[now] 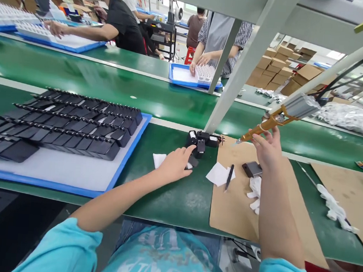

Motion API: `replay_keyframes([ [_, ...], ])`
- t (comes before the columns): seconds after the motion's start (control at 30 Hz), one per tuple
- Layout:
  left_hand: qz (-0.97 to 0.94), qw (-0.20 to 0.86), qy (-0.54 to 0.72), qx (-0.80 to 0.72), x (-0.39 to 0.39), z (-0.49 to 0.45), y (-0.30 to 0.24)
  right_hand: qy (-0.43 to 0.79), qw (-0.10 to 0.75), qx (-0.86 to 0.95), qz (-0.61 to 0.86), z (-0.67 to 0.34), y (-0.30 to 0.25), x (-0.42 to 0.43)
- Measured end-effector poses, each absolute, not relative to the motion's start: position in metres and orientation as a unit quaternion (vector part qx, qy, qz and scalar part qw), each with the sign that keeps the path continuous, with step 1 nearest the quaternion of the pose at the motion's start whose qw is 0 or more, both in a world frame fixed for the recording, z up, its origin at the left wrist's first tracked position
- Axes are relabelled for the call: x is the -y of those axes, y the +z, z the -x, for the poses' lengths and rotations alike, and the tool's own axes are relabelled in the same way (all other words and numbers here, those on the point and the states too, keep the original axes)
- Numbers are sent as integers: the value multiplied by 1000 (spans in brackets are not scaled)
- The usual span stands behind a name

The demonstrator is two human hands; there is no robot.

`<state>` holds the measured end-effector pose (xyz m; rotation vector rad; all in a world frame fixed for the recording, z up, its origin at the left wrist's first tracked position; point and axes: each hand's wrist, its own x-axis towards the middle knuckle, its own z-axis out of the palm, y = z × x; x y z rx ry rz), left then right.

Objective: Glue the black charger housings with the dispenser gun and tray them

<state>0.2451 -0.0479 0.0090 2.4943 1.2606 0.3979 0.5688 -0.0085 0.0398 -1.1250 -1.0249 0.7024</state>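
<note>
My left hand (176, 165) rests on the green bench, fingers curled onto a small black part (193, 160) beside a black fixture (204, 140). My right hand (267, 147) is raised over the brown cardboard sheet (232, 205), fingers closed on the lower end of a gold hanging screwdriver (264, 127) whose tip points left toward the fixture. A dark flat part (251, 169), a black pen-like tool (229, 177) and white paper slips (218, 174) lie on the cardboard below it.
A blue tray (128, 156) with rows of several black parts (63, 127) sits at left. White gloves (254, 194) lie on the cardboard. Grey frame posts (239, 73) rise behind the fixture. Other people work at blue trays (182, 76) across the green belt; cartons (281, 64) are stacked far right.
</note>
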Motion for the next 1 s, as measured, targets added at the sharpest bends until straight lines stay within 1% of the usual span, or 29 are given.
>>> replay_keyframes([
  [0.07, -888, 217, 144, -379, 46, -221, 12, 301, 657, 479, 499, -559, 36, 17],
  [0.17, -888, 333, 124, -293, 50, -184, 15, 298, 635, 512, 496, -540, 35, 38],
  [0.23, -867, 387, 116, -294, 57, -169, 13, 299, 621, 524, 500, -527, 36, 54],
  [0.33, -821, 425, 137, -357, 71, -168, 2, 296, 614, 525, 510, -508, 39, 77],
  [0.4, -798, 402, 166, -416, 80, -176, -5, 286, 615, 531, 508, -496, 39, 89],
  [0.5, -796, 313, 228, -465, 93, -190, -11, 262, 613, 549, 504, -482, 36, 103],
  [0.57, -803, 268, 274, -457, 100, -198, -9, 244, 613, 551, 511, -475, 33, 108],
  [0.67, -809, 239, 314, -436, 107, -205, -2, 218, 623, 542, 520, -471, 27, 109],
  [0.73, -812, 223, 322, -432, 110, -208, 1, 200, 633, 536, 522, -470, 23, 108],
  [0.83, -820, 198, 323, -429, 114, -209, 4, 134, 652, 516, 540, -461, 17, 111],
  [0.9, -825, 189, 319, -427, 115, -209, 4, 99, 634, 527, 557, -449, 14, 120],
  [1.0, -833, 181, 310, -421, 117, -210, 4, 107, 541, 608, 571, -424, 9, 137],
])
